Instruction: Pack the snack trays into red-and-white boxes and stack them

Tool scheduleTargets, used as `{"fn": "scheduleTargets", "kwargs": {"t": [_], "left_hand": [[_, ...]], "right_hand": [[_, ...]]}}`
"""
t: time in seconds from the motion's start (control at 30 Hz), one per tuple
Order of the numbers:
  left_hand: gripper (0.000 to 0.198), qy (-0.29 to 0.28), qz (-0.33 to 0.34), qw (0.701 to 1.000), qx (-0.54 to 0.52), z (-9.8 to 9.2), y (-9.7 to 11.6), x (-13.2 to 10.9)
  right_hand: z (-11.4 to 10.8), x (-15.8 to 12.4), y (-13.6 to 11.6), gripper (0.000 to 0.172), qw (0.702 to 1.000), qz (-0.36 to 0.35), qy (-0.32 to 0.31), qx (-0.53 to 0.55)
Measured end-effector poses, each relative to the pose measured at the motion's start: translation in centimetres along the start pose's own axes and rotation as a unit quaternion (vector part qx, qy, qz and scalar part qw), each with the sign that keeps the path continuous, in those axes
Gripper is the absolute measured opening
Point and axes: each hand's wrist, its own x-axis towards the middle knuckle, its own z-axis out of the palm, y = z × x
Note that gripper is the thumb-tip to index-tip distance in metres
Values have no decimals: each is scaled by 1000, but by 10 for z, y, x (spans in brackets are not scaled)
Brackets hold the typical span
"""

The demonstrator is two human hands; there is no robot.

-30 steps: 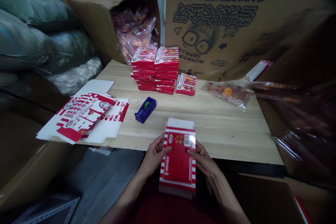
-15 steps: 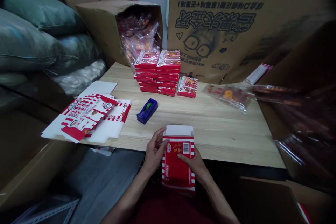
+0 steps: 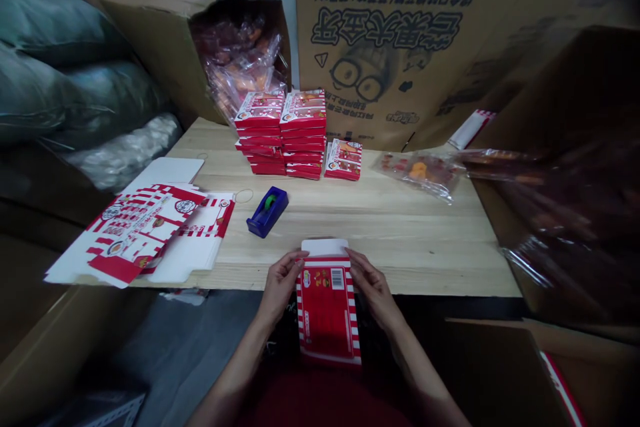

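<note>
A red and white printed carton [image 3: 327,317] is held at the table's front edge, its barcode side facing up and a white end flap [image 3: 325,248] pointing away from me. My left hand [image 3: 281,283] pinches the upper left corner by the flap. At the upper right corner, my right hand [image 3: 373,287] has its thumb and fingers closed on the carton's edge. Beyond the carton and to the left stands a blue tape dispenser [image 3: 268,212] with a green roll. Flat printed carton blanks [image 3: 150,227] lie in a loose pile on the left of the table.
Stacked red cartons [image 3: 283,137] stand at the back, with a lower pile [image 3: 344,160] beside them. A clear bag with orange contents [image 3: 420,170] lies at the back right. An open cardboard box [image 3: 150,40] full of bags stands behind; a large printed box [image 3: 380,47] walls the rear.
My right hand has slid up from the carton's right side to its upper right corner. My left hand has moved up to the opposite corner. The whole view has shifted slightly.
</note>
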Motion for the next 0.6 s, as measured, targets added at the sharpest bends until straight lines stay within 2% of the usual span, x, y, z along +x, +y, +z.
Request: {"fn": "scheduleTargets", "kwargs": {"t": [0.17,0.23,0.4,0.6], "left_hand": [[51,-10,53,998,8,6,20,4],[49,-23,55,998,-5,5,23,2],[35,-19,21,999,34,-7,8,-5],[30,-19,44,996,81,-16,-6,1]], "right_hand": [[2,17,-11,43,999,16,-26,25],[0,18,-12,42,999,23,-26,28],[-1,9,5,37,996,69,-24,45],[-2,9,16,35,993,107,-16,46]]}}
